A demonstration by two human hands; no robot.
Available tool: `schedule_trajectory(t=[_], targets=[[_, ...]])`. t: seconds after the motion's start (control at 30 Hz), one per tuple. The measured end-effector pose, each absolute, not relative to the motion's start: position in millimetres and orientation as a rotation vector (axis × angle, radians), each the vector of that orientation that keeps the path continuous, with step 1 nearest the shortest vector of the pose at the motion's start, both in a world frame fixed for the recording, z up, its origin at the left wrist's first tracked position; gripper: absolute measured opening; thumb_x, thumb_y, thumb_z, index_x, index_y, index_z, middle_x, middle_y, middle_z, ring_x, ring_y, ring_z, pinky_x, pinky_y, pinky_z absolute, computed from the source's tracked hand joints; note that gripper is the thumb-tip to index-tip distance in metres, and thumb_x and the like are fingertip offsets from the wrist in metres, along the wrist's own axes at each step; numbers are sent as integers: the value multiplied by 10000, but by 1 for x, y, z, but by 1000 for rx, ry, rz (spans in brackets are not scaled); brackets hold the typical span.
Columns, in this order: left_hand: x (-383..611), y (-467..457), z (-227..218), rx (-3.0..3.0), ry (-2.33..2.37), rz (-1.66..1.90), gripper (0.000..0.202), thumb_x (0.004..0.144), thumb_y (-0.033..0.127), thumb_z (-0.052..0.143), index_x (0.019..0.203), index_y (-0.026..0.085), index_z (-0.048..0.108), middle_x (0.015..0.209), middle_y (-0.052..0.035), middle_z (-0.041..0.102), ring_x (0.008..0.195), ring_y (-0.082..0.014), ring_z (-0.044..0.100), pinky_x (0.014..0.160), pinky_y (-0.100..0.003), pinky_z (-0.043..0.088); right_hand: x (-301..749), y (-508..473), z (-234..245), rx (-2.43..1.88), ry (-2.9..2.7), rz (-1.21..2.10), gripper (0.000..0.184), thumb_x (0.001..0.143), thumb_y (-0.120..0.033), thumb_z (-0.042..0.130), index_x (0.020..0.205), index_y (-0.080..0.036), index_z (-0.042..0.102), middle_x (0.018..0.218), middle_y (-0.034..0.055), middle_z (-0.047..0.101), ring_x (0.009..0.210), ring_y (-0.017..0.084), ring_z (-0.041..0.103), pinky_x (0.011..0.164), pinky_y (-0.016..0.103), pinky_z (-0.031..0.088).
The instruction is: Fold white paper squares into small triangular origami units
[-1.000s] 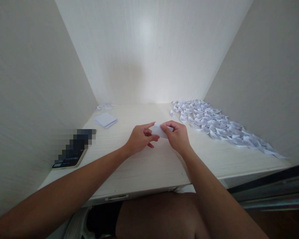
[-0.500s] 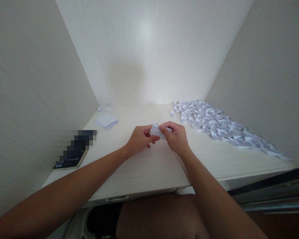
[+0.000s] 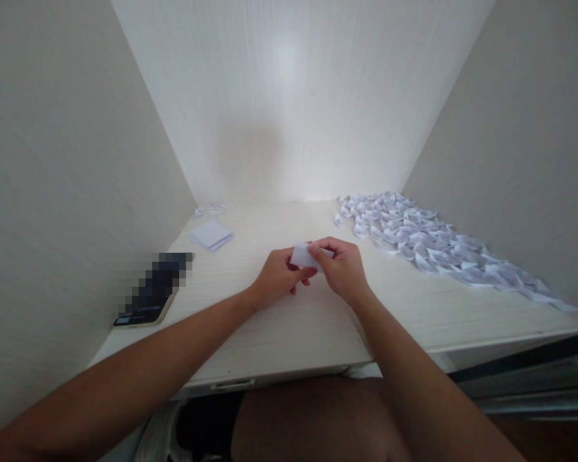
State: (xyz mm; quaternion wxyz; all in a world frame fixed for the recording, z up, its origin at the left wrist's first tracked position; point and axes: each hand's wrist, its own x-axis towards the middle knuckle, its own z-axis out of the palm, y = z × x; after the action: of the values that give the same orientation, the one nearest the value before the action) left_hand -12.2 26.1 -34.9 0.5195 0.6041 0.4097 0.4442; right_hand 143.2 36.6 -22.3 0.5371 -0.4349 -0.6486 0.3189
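Just below the centre of the frame, a small white paper piece point(image 3: 298, 255) is held up in front of the person, above the pale counter point(image 3: 250, 333). The right hand point(image 3: 340, 266) has its grip closed on the right part of the sheet, thumb pressed flat on the near face and fingers behind. The left hand point(image 3: 285, 273) is at the sheet's left end, its thumb along the lower edge and its other fingers partly hidden behind; whether that grip is pinching or only steadying, I cannot tell. Right of centre, a broad spread of curled white papers point(image 3: 414, 240) runs from the back of the counter towards the right edge, with one single curl point(image 3: 338, 219) just beside its left end. Left of centre lies a folded white sheet stack point(image 3: 210, 233), with thin white strips point(image 3: 210, 210) behind it. At the lower left rests a phone point(image 3: 142, 316), partly covered by pixel blocks.
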Motion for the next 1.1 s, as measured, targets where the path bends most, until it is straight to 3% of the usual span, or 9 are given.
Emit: schedule_trajectory(t=[0.23, 0.47, 0.73, 0.97, 1.1], targets=[[-10, 24, -31, 1353, 1043, 1086, 840, 598, 374, 932, 1304, 56, 607, 554, 35, 632, 414, -109, 554, 347, -185, 358, 139, 32, -23, -1040, -1565, 749, 193, 818, -341, 668, 726, -189, 745, 738, 43, 752, 689, 201, 663, 683, 319, 502], [-10, 23, -32, 1392, 1041, 1049, 474, 607, 396, 926, 894, 106, 686, 516, 19, 626, 399, -115, 567, 351, -192, 371, 136, 32, -22, -1021, -1499, 790, 165, 805, -335, 686, 744, -197, 752, 878, 68, 792, 833, 242, 715, 773, 348, 533], [-11, 24, -35, 1329, 984, 1136, 522, 596, 388, 935, 962, 124, 673, 556, 34, 640, 401, -105, 562, 374, -195, 407, 134, 32, -19, -1013, -1394, 794, 152, 773, -325, 703, 713, -192, 746, 788, 47, 771, 741, 212, 680, 727, 325, 513], [-12, 27, -37, 1371, 976, 1126, 448, 593, 406, 930, 785, 111, 653, 607, 2, 659, 401, -88, 554, 363, -192, 399, 124, 32, -24, -916, -1116, 956, 191, 730, -379, 764, 701, -192, 737, 676, 4, 695, 633, 161, 574, 625, 299, 443], [-12, 27, -37, 1369, 939, 1172, 479, 591, 410, 930, 864, 111, 675, 703, -10, 687, 398, -85, 559, 354, -198, 407, 116, 31, -25, -892, -945, 992, 192, 703, -377, 775, 690, -192, 724, 683, -1, 683, 641, 154, 547, 626, 298, 422]])
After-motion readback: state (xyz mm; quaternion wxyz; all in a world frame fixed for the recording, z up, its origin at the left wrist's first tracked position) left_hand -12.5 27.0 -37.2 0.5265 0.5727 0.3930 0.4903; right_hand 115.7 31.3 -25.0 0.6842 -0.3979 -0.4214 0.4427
